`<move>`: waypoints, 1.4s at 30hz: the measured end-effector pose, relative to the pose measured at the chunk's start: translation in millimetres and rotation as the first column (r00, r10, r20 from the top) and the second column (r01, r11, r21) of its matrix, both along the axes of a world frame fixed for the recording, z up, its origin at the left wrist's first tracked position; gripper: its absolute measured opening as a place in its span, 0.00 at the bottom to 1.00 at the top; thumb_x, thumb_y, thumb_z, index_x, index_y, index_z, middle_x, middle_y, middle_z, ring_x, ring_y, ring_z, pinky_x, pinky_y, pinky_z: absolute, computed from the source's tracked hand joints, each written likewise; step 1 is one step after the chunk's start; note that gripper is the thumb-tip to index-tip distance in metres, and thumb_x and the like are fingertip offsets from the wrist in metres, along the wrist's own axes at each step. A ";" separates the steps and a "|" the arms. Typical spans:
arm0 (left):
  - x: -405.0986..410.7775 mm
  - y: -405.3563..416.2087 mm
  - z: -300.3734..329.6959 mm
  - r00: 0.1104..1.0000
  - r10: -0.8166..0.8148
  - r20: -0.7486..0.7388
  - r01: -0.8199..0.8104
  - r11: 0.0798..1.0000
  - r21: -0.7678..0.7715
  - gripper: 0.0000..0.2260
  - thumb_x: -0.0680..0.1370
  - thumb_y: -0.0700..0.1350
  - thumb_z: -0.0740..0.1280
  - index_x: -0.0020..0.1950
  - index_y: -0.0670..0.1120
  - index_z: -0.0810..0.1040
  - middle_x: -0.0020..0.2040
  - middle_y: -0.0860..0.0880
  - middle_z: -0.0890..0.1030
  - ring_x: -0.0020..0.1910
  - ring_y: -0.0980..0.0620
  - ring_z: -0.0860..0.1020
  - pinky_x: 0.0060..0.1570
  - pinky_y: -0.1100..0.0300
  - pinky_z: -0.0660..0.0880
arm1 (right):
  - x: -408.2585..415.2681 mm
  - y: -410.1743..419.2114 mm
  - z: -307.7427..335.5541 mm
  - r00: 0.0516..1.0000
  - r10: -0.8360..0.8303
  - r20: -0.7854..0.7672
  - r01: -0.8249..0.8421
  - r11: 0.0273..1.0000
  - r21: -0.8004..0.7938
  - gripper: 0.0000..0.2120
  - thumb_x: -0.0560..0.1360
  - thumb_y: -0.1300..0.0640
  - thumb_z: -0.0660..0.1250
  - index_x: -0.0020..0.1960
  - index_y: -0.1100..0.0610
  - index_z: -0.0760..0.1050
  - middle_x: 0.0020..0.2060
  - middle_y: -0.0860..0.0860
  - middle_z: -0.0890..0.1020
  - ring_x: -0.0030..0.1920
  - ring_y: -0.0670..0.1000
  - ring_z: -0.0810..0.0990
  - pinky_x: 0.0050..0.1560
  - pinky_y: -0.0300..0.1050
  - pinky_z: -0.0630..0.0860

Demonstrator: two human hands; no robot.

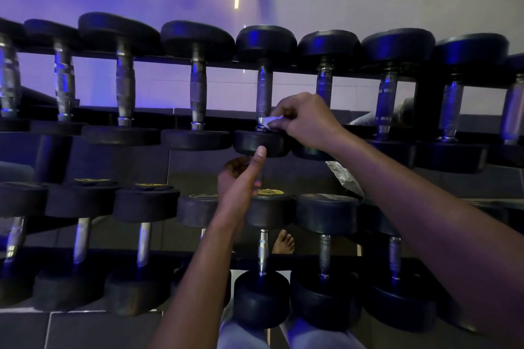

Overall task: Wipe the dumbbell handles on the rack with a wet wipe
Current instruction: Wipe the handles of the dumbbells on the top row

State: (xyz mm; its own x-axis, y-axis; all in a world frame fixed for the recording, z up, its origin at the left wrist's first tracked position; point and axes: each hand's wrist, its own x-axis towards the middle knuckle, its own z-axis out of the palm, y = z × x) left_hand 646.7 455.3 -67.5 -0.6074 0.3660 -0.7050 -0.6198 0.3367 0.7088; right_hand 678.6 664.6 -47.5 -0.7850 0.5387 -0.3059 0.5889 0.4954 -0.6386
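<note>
A dark two-tier rack [158,61] carries rows of black dumbbells. On the upper tier [283,65] eight dumbbells [197,85] lie side by side, steel handles bridging its rails. The lower tier [198,256] holds smaller dumbbells [143,241], some with yellow end labels.

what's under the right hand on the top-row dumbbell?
The right hand pinches a white wet wipe against the lower end of the dumbbell handle, just above the near head. The rest of the wipe is hidden by the fingers.
</note>
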 end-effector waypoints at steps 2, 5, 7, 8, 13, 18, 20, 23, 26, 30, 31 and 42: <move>-0.7 0.1 -1.1 1.000 -0.005 -0.002 0.004 1.000 -0.010 0.21 0.73 0.64 0.77 0.52 0.47 0.84 0.42 0.50 0.83 0.34 0.56 0.77 0.35 0.64 0.75 | 3.1 -8.2 1.5 0.993 -0.009 -0.117 0.003 0.999 -0.049 0.06 0.73 0.47 0.79 0.47 0.46 0.87 0.41 0.43 0.86 0.44 0.44 0.83 0.47 0.48 0.82; -1.4 -1.3 -1.4 1.000 -0.003 0.004 0.003 0.999 -0.035 0.24 0.73 0.65 0.77 0.55 0.46 0.85 0.44 0.50 0.85 0.35 0.57 0.78 0.37 0.64 0.77 | -4.2 -13.1 0.1 0.987 0.109 -0.121 -0.101 0.992 0.070 0.07 0.74 0.42 0.77 0.49 0.43 0.86 0.44 0.42 0.82 0.43 0.43 0.81 0.46 0.50 0.81; -1.4 -1.9 -1.1 1.000 0.005 0.003 -0.005 0.999 -0.032 0.29 0.70 0.67 0.77 0.57 0.45 0.85 0.46 0.51 0.86 0.35 0.57 0.79 0.37 0.64 0.78 | -8.6 -9.4 1.9 0.982 0.168 -0.084 -0.156 0.979 0.133 0.08 0.75 0.40 0.76 0.50 0.42 0.85 0.46 0.43 0.78 0.42 0.44 0.79 0.45 0.49 0.80; -2.0 -2.1 -1.4 1.000 0.005 0.000 -0.005 1.000 -0.030 0.30 0.69 0.67 0.77 0.58 0.44 0.85 0.45 0.51 0.86 0.35 0.57 0.79 0.37 0.64 0.78 | -9.6 -7.0 2.8 0.979 0.194 -0.061 -0.182 0.970 0.158 0.09 0.75 0.38 0.75 0.50 0.41 0.84 0.46 0.43 0.78 0.43 0.44 0.79 0.45 0.49 0.79; -5.1 -3.3 -2.3 1.000 0.007 0.000 -0.007 1.000 -0.021 0.31 0.70 0.66 0.79 0.59 0.42 0.85 0.42 0.53 0.83 0.37 0.56 0.79 0.37 0.64 0.78 | -6.4 -2.6 1.2 0.973 0.229 -0.021 -0.215 0.939 0.268 0.11 0.76 0.36 0.70 0.53 0.40 0.83 0.43 0.41 0.83 0.43 0.46 0.80 0.46 0.51 0.81; -5.3 -8.7 -9.4 1.000 -0.026 0.000 0.026 1.000 0.013 0.29 0.73 0.65 0.79 0.59 0.42 0.84 0.41 0.53 0.82 0.40 0.54 0.80 0.41 0.60 0.78 | -25.1 3.0 -1.3 0.977 0.058 -0.207 0.026 0.924 0.382 0.11 0.78 0.38 0.70 0.53 0.44 0.84 0.43 0.42 0.85 0.43 0.47 0.81 0.43 0.49 0.79; -4.8 -9.4 -11.1 1.000 -0.030 0.005 0.030 0.999 0.020 0.29 0.72 0.66 0.78 0.58 0.43 0.84 0.41 0.53 0.82 0.41 0.54 0.80 0.43 0.59 0.78 | -41.1 12.1 2.3 0.954 -0.079 -0.287 0.187 0.910 0.370 0.10 0.78 0.39 0.71 0.52 0.43 0.84 0.41 0.40 0.85 0.41 0.44 0.82 0.42 0.46 0.78; -4.1 -9.9 -12.2 0.999 -0.032 0.007 0.031 0.999 0.023 0.28 0.72 0.66 0.77 0.58 0.44 0.85 0.42 0.53 0.83 0.41 0.55 0.81 0.46 0.58 0.78 | -54.3 16.2 4.5 0.927 -0.175 -0.332 0.297 0.882 0.366 0.10 0.76 0.39 0.72 0.49 0.43 0.84 0.33 0.39 0.81 0.36 0.42 0.78 0.37 0.44 0.74; -4.3 -10.2 -11.2 0.999 -0.042 0.009 0.041 0.999 0.021 0.27 0.72 0.67 0.77 0.59 0.47 0.85 0.45 0.52 0.84 0.41 0.57 0.83 0.47 0.57 0.80 | -52.0 9.3 2.2 0.929 -0.169 -0.330 0.302 0.861 0.409 0.14 0.76 0.35 0.70 0.50 0.44 0.84 0.35 0.42 0.83 0.37 0.47 0.81 0.36 0.44 0.73; -4.3 -9.7 -10.9 0.999 -0.043 0.000 0.043 0.999 0.024 0.27 0.73 0.66 0.77 0.60 0.47 0.84 0.48 0.51 0.85 0.39 0.59 0.83 0.49 0.55 0.82 | -62.7 1.2 6.3 0.967 -0.108 -0.230 0.227 0.775 0.590 0.16 0.79 0.37 0.67 0.51 0.48 0.83 0.35 0.50 0.84 0.38 0.58 0.83 0.34 0.47 0.69; -4.9 -9.7 -11.1 0.999 -0.044 -0.005 0.045 0.999 0.024 0.27 0.73 0.66 0.77 0.60 0.47 0.84 0.48 0.51 0.85 0.39 0.60 0.83 0.50 0.55 0.82 | -69.8 -1.2 8.0 0.982 -0.075 -0.171 0.169 0.743 0.648 0.14 0.80 0.40 0.66 0.50 0.49 0.83 0.35 0.52 0.83 0.39 0.60 0.83 0.34 0.46 0.67; -9.6 -11.0 -12.0 0.999 -0.030 0.013 0.030 0.999 0.046 0.27 0.71 0.65 0.79 0.58 0.45 0.84 0.42 0.53 0.83 0.40 0.56 0.82 0.43 0.61 0.80 | -58.4 -13.2 4.0 0.932 -0.193 -0.307 0.320 0.835 0.447 0.11 0.78 0.40 0.70 0.52 0.46 0.85 0.43 0.45 0.83 0.42 0.51 0.82 0.37 0.45 0.69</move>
